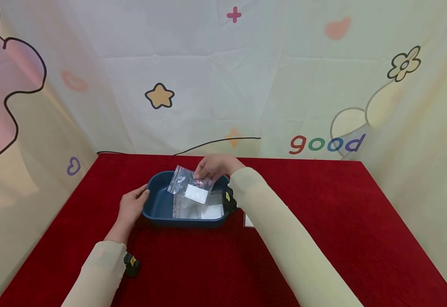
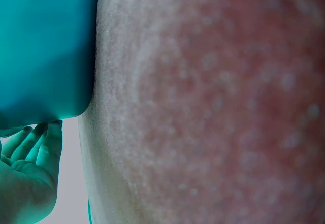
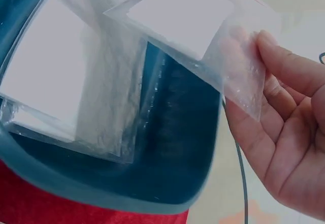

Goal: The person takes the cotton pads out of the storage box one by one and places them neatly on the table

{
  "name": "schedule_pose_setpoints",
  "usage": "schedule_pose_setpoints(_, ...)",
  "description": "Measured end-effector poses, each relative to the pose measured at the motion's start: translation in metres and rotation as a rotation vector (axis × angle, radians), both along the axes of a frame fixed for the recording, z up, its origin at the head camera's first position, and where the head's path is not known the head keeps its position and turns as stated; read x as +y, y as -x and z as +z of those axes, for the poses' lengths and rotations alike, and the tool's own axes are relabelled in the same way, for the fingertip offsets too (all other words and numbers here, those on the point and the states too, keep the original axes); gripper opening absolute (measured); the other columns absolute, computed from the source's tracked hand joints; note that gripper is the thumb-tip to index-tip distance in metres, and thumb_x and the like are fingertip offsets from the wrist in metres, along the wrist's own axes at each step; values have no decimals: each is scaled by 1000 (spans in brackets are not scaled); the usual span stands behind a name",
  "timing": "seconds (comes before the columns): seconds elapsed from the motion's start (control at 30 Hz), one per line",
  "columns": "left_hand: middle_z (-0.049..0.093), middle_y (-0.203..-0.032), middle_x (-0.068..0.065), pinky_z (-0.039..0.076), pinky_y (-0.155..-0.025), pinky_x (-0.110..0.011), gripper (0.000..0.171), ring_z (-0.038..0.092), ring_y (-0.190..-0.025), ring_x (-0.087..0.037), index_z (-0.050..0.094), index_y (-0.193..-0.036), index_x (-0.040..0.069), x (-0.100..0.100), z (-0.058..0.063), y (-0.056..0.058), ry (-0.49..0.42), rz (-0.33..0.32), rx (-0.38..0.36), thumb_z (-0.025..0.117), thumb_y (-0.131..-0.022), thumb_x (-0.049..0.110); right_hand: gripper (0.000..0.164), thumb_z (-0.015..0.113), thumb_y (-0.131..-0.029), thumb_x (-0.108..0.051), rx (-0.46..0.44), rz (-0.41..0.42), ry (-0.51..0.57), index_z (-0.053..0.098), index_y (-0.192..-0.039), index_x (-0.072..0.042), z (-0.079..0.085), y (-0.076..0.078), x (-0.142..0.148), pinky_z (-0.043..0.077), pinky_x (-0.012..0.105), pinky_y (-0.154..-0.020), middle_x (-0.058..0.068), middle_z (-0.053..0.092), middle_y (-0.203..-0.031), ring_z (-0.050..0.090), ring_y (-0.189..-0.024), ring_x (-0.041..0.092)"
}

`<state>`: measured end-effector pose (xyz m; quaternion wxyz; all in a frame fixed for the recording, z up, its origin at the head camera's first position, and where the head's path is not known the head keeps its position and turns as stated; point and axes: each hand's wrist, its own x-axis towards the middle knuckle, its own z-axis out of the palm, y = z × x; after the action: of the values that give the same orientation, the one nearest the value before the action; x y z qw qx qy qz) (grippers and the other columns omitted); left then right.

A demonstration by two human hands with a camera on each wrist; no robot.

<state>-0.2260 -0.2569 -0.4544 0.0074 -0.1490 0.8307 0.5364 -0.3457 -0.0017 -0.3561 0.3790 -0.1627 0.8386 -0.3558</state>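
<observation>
A blue plastic basin (image 1: 160, 222) sits on the red cloth. At its left end my left hand (image 1: 131, 207) grips the rim; in the left wrist view the fingers (image 2: 50, 148) meet the basin's outer wall. Over the basin, my right hand (image 1: 217, 165) pinches a clear zip bag (image 3: 244, 79) by its edge between thumb and fingers. A white card (image 1: 196, 194) shows inside this bag, which hangs tilted. Below it, more clear bags (image 3: 109, 82) with white contents lie overlapping in the basin's right part.
A flat white piece with a dark edge (image 1: 248, 221) lies on the red cloth (image 1: 323, 204), partly hidden by the right sleeve. A printed curtain (image 1: 208, 98) hangs behind and beside the table.
</observation>
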Motion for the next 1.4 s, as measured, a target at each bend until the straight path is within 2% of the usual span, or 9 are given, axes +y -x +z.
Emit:
schedule_pose_setpoints(0.5,44,-158,-23,45,-116,-52,49,47,-144,-38,43,-154,1,-1,-1,1,20,8,30,46,-109,21,28,66,-100,-21,97,-38,90,71,-123,-6,9,-1,23,60,25,-85,11,69,-116,64,-97,18)
schedule_pose_setpoints(0.77,42,-159,-22,43,-118,-50,49,43,-148,-38,43,-154,2,-1,0,0,-1,0,30,46,-109,21,28,65,-101,-21,89,-86,150,71,-123,-5,11,-5,35,60,25,-84,10,70,-114,64,-95,17)
schedule_pose_setpoints(0.97,41,-160,-21,41,-119,-50,50,39,-150,-37,41,-155,1,-1,0,0,3,-6,23,45,-109,21,28,63,-102,-19,74,-128,213,69,-124,-3,9,-6,45,58,23,-79,5,70,-105,64,-91,16)
schedule_pose_setpoints(1.13,43,-159,-22,43,-118,-50,50,42,-149,-37,42,-155,2,-2,-3,0,2,-3,30,45,-109,22,29,61,-103,-16,71,-162,263,65,-127,-1,6,-7,56,58,21,-76,4,69,-104,63,-88,14)
schedule_pose_setpoints(1.17,46,-158,-20,48,-114,-44,50,48,-144,-32,44,-153,3,-3,-6,1,14,10,43,47,-109,26,29,61,-103,-16,74,-173,267,65,-127,-1,6,-8,58,58,21,-76,4,68,-106,63,-89,14)
schedule_pose_setpoints(1.2,46,-158,-20,48,-114,-44,50,48,-144,-32,44,-153,3,-3,-6,1,11,12,44,47,-109,26,30,62,-102,-17,77,-183,271,64,-128,-1,6,-9,61,58,22,-77,6,68,-108,63,-91,15)
schedule_pose_setpoints(1.37,44,-159,-20,47,-115,-44,50,46,-146,-32,43,-154,3,-2,-4,0,4,11,31,46,-109,24,32,63,-102,-19,96,-227,285,65,-130,-4,7,-14,73,60,26,-86,13,65,-125,63,-103,19)
schedule_pose_setpoints(1.4,41,-161,-21,42,-119,-50,50,40,-150,-37,41,-155,2,-1,-1,0,-9,-1,17,45,-109,21,32,63,-102,-20,101,-232,288,65,-130,-4,7,-15,75,60,26,-87,13,65,-128,62,-105,20)
